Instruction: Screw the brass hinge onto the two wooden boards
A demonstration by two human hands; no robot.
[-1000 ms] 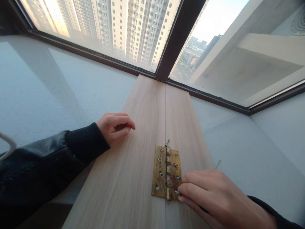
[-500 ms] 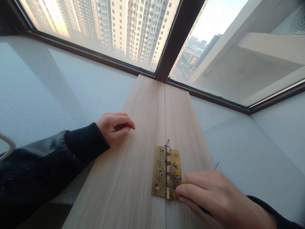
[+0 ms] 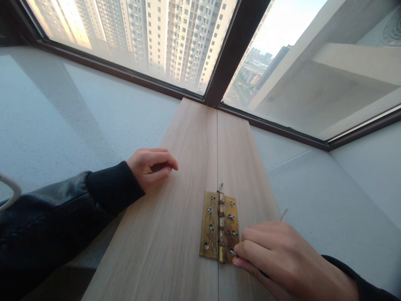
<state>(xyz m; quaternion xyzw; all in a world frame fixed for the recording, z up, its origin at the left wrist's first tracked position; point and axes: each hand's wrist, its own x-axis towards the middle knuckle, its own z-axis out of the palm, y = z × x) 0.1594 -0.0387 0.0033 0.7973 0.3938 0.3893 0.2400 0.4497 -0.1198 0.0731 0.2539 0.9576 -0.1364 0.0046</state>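
A worn brass-coloured hinge [image 3: 210,228] lies opened flat across the seam between two pale wooden boards [image 3: 175,234]. Several screws sit in its holes. At the hinge's lower right hole, my right hand [image 3: 278,255] pinches a small screw [image 3: 233,252] between thumb and forefinger. A thin metal rod [image 3: 284,214] pokes out behind that hand; whether the hand holds it is hidden. My left hand [image 3: 152,167] rests on the left board with fingers loosely curled and nothing visible in them. Just above the hinge, a loose screw [image 3: 221,187] stands out at the seam.
The boards reach to a dark window frame [image 3: 216,90] at the far end. Speckled white sill surface [image 3: 125,117] lies left of the boards, with a white surface [image 3: 313,200] on the right. A white cable [image 3: 11,188] curves in at the left edge.
My right hand has shifted slightly, baring more of the screw at its fingertips. More of the thin rod shows behind it. My left hand and the hinge stay put.
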